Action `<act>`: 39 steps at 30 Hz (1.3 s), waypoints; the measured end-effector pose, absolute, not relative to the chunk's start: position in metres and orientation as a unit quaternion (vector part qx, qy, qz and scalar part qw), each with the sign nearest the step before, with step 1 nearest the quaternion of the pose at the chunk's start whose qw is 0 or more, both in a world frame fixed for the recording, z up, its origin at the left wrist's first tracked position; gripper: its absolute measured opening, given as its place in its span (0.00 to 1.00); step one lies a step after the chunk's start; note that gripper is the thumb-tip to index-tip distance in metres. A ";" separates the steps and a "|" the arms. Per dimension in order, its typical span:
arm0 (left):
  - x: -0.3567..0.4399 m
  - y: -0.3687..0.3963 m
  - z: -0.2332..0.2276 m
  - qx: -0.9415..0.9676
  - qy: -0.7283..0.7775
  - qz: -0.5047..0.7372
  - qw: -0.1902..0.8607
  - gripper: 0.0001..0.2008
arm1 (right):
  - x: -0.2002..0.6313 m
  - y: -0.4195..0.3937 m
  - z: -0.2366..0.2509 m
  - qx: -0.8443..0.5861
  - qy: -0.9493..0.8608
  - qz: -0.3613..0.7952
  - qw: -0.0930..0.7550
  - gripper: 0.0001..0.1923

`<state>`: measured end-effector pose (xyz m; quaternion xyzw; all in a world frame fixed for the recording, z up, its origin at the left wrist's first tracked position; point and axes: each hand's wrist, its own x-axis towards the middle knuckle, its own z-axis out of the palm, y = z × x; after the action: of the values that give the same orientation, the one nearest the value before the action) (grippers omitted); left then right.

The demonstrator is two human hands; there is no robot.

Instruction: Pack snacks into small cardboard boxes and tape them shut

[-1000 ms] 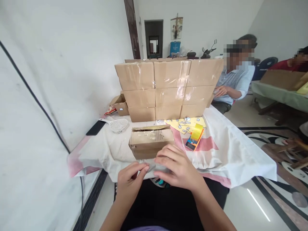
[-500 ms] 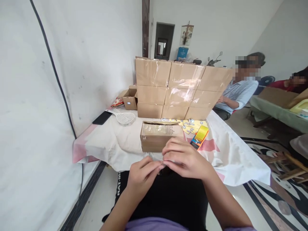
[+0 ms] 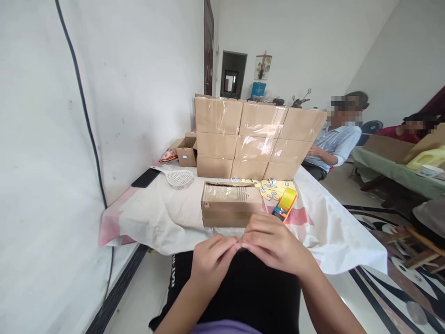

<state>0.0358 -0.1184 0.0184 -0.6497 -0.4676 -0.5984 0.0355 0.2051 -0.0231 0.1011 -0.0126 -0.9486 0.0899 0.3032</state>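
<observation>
My left hand (image 3: pixel 214 256) and my right hand (image 3: pixel 273 241) meet fingertip to fingertip above my lap, just in front of the table edge. Both are closed in a pinch. What lies between the fingertips is too small and hidden to name. Right behind them a long cardboard box (image 3: pixel 229 214) lies on the table, with a raised flap edge and clear tape on top. To its right rests an orange and blue tape dispenser (image 3: pixel 285 204) with a yellow roll. Beside the box is a spread of yellow printed sheets (image 3: pixel 273 188).
A stack of taped cardboard boxes (image 3: pixel 259 139) stands at the back of the cloth-covered table (image 3: pixel 167 208). On the left are a white strainer (image 3: pixel 179 177), a black phone (image 3: pixel 145 177) and a small open carton (image 3: pixel 186 152). A person in a light blue shirt (image 3: pixel 342 141) sits beyond the stack.
My view has tilted slightly, so the table scene sits lower. My hands stay together; the right hand's fingers have drawn a little to the right and away from the box.
</observation>
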 end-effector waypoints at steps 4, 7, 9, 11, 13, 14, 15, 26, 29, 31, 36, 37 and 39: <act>0.035 -0.104 0.001 -0.625 -0.560 -0.541 -0.064 0.16 | 0.214 -0.013 0.101 -0.025 -0.940 0.033 0.338 0.06; 0.026 -0.092 -0.011 -0.593 -0.633 -0.491 -0.077 0.29 | 0.225 0.006 0.109 -0.042 -0.904 0.093 0.415 0.08; 0.015 -0.082 -0.007 -0.585 -0.645 -0.492 -0.009 0.24 | 0.230 0.023 0.118 -0.066 -0.887 0.122 0.441 0.09; 0.002 -0.069 0.010 -0.610 -0.624 -0.480 0.093 0.15 | 0.230 0.041 0.127 -0.098 -0.895 0.123 0.417 0.07; -0.011 -0.053 0.030 -0.648 -0.607 -0.431 0.160 0.13 | 0.225 0.059 0.134 -0.134 -0.913 0.101 0.371 0.06; -0.017 -0.044 0.039 -0.663 -0.610 -0.398 0.173 0.15 | 0.222 0.067 0.136 -0.148 -0.921 0.084 0.349 0.06; -0.021 -0.036 0.046 -0.674 -0.617 -0.366 0.174 0.17 | 0.218 0.074 0.137 -0.158 -0.928 0.068 0.331 0.06; -0.022 -0.010 0.020 -0.701 -0.642 -0.283 0.126 0.26 | 0.178 0.126 0.116 -0.183 -0.865 0.421 0.203 0.13; -0.023 -0.011 0.019 -0.702 -0.641 -0.282 0.128 0.26 | 0.161 0.146 0.100 -0.217 -0.864 0.425 0.159 0.11; -0.023 -0.010 0.019 -0.702 -0.641 -0.281 0.131 0.27 | 0.155 0.154 0.092 -0.239 -0.876 0.396 0.133 0.10; -0.021 -0.010 0.020 -0.695 -0.645 -0.284 0.140 0.28 | 0.153 0.156 0.087 -0.245 -0.903 0.326 0.135 0.09; -0.021 -0.010 0.021 -0.696 -0.645 -0.283 0.140 0.28 | 0.153 0.155 0.087 -0.243 -0.905 0.321 0.137 0.09; -0.019 -0.010 0.022 -0.697 -0.645 -0.281 0.140 0.26 | 0.153 0.156 0.087 -0.238 -0.907 0.319 0.138 0.09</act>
<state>-0.0194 -0.0101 0.0222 -0.6969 -0.6447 -0.2811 0.1401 0.1528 0.1558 0.0868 -0.2380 -0.9071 0.3185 0.1380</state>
